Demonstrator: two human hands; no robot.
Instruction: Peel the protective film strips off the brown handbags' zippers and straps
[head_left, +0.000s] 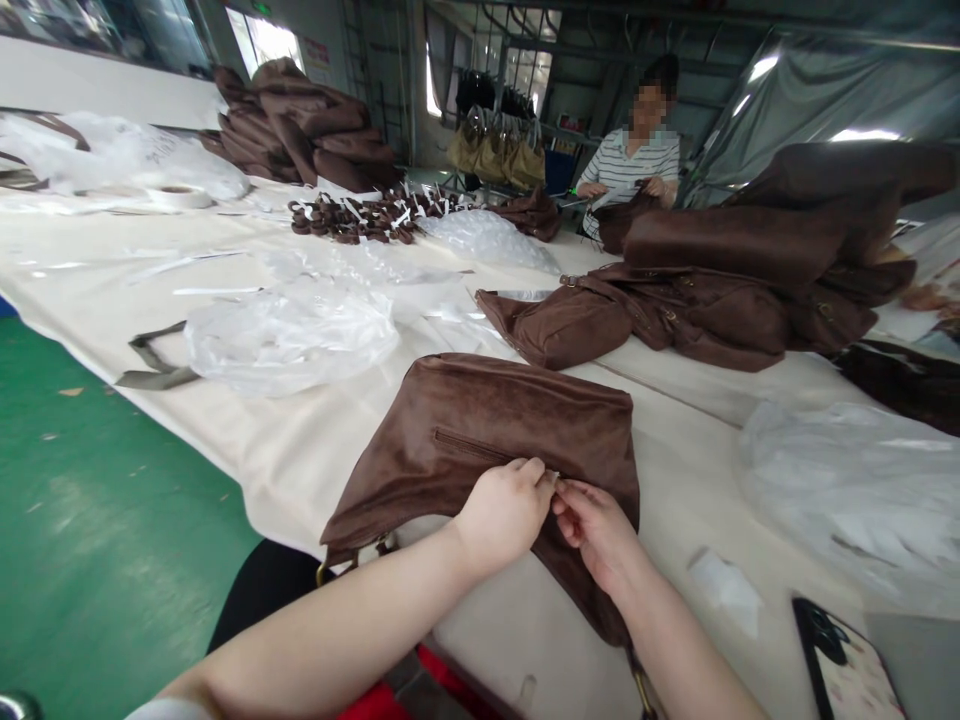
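A brown handbag [517, 400] lies on the cloth-covered table right in front of me, with a zipped slot [469, 445] across its upper face. My left hand [506, 510] rests on the bag at the right end of that slot, fingers bent into a pinch. Close beside it, my right hand [596, 530] pinches with thumb and forefinger. A tiny pale piece [553, 479] shows between the fingertips of both hands; its kind is too small to tell. Brass-coloured rings [322, 573] hang at the bag's lower corners.
More brown bags [705, 310] are heaped at right, another pile [300, 130] at back left. Clear plastic bags [292, 335] and a dark strap [161, 365] lie left; a phone [847, 660] sits front right. A co-worker [634, 155] stands across the table, handling brown material.
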